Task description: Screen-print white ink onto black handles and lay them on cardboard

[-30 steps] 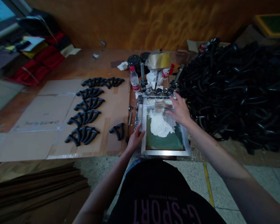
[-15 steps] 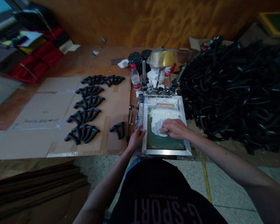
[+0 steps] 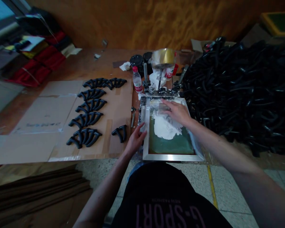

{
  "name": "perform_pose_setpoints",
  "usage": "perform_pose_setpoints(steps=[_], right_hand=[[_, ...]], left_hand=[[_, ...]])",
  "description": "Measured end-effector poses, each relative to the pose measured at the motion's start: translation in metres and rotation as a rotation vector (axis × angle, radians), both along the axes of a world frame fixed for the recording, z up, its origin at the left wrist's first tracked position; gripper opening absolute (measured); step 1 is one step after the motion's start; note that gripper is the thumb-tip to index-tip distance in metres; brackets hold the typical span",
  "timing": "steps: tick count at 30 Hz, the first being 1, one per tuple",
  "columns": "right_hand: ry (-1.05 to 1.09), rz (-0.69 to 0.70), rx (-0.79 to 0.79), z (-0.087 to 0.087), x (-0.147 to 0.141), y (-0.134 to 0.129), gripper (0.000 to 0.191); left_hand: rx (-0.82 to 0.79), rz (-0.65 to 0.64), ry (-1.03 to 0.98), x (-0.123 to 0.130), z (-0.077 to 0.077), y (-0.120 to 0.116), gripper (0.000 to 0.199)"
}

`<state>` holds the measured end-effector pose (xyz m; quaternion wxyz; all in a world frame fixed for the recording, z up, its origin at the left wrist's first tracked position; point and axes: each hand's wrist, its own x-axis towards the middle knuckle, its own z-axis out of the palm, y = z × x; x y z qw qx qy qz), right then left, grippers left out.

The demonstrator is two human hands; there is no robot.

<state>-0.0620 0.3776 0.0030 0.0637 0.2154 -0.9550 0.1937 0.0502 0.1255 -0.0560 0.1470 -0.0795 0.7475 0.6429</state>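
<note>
A metal-framed screen with green mesh lies at the table's front edge, hinged clamps behind it. White paste covers the middle of its mesh. Over the upper part of the screen is my right hand, fingers stretched to the left and partly apart; it is blurred, and a pale blade-like shape near the fingertips is too smeared to make out. Beside the frame's left edge, my left hand has its fingers apart and nothing in them.
Rows of black curved parts lie on cardboard at the left. A large heap of black parts fills the right. Behind the screen stand a bottle, black jars and a tape roll.
My right hand has moved away from me, from the paste's lower edge to the screen's upper part, and its fingers have spread. The screen's near end looks raised and shifted slightly right.
</note>
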Motion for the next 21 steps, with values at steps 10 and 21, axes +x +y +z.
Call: perform_pose_setpoints(steps=[10, 21], right_hand=[[-0.090, -0.369, -0.158, -0.049, 0.016, 0.097, 0.039], [-0.235, -0.194, -0.021, -0.066, 0.108, -0.036, 0.015]], left_hand=[[0.294, 0.173, 0.378, -0.059, 0.106, 0.020, 0.056], [0.430, 0.019, -0.412, 0.026, 0.013, 0.066, 0.058]])
